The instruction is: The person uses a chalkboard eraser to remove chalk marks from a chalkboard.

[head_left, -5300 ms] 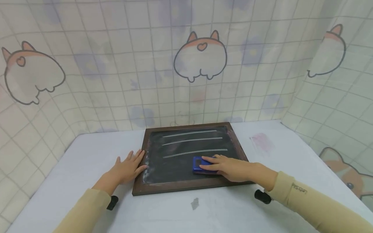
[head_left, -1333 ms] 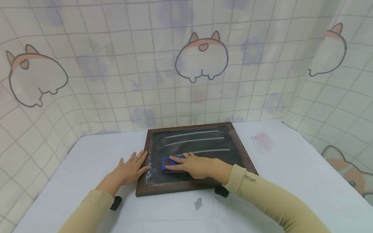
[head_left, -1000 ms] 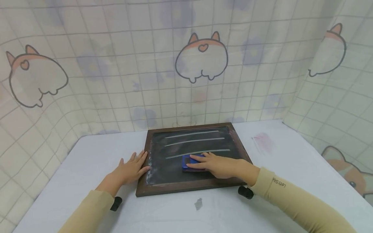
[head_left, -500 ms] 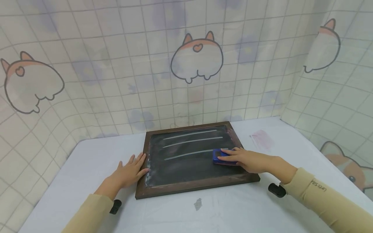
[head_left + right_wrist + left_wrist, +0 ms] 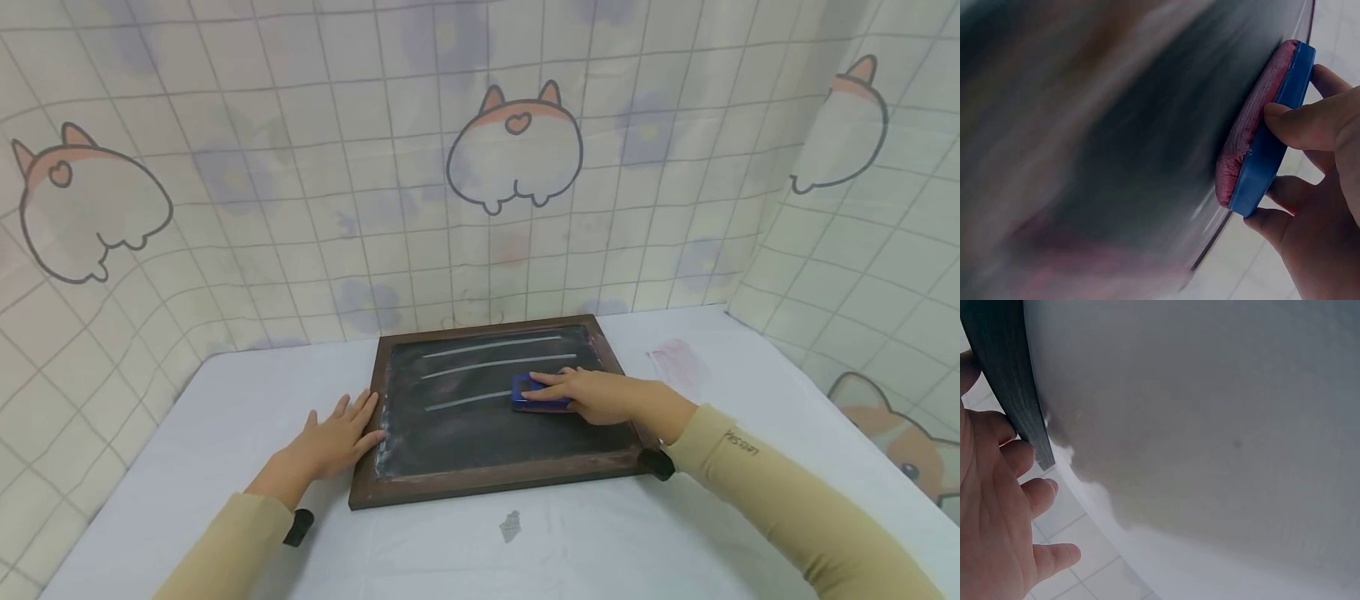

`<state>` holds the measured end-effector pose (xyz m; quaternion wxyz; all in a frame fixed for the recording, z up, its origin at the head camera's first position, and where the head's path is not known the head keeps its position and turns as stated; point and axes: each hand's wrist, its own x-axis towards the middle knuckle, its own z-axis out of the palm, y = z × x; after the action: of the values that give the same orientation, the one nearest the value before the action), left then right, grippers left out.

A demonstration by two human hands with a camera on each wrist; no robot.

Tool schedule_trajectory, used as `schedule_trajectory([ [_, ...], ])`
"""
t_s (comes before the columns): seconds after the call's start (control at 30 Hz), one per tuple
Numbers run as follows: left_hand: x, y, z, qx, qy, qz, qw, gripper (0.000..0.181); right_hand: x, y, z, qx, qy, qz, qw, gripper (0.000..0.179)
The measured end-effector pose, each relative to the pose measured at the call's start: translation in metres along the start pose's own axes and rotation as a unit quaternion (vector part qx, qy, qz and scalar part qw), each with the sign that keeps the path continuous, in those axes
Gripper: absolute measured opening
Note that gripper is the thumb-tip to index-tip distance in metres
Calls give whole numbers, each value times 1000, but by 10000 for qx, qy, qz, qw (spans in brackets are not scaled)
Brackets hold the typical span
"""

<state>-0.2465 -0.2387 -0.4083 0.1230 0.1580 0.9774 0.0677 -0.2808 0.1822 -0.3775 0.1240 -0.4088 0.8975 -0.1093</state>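
A small chalkboard (image 5: 465,437) in a brown wooden frame lies on the white table. Three pale chalk lines run across its dark face. The right half of the lowest one is gone or covered. My right hand (image 5: 600,396) grips a blue chalkboard eraser (image 5: 519,392) and holds it against the board over that lowest line. Its reddish-pink felt pad (image 5: 1254,128) faces the board in the right wrist view, with thumb and fingers on the blue back. My left hand (image 5: 330,442) rests with spread fingers on the frame's left edge; the left wrist view shows the fingers at the frame's side.
A pale curtain (image 5: 322,183) with grid lines and corgi drawings surrounds the table's back and sides. A pink smudge (image 5: 677,362) marks the white tabletop right of the board, and a grey patch (image 5: 510,526) lies in front of it.
The eraser in my right hand swept right, then back left and slightly up onto the lowest line. That line's right part no longer shows. My left hand has stayed on the frame.
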Motion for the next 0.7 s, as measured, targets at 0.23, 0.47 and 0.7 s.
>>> schedule_trajectory([
  [0.23,8,11,4,-207,11,149,9997,77,50,-29,-3,-295,-512,145,9981,74],
  [0.47,10,12,9,-216,34,265,9994,77,73,-56,1,-610,-886,286,9938,83],
  [0.7,-3,-3,-1,-40,211,259,9994,79,41,-34,-7,-93,-647,182,9977,73],
])
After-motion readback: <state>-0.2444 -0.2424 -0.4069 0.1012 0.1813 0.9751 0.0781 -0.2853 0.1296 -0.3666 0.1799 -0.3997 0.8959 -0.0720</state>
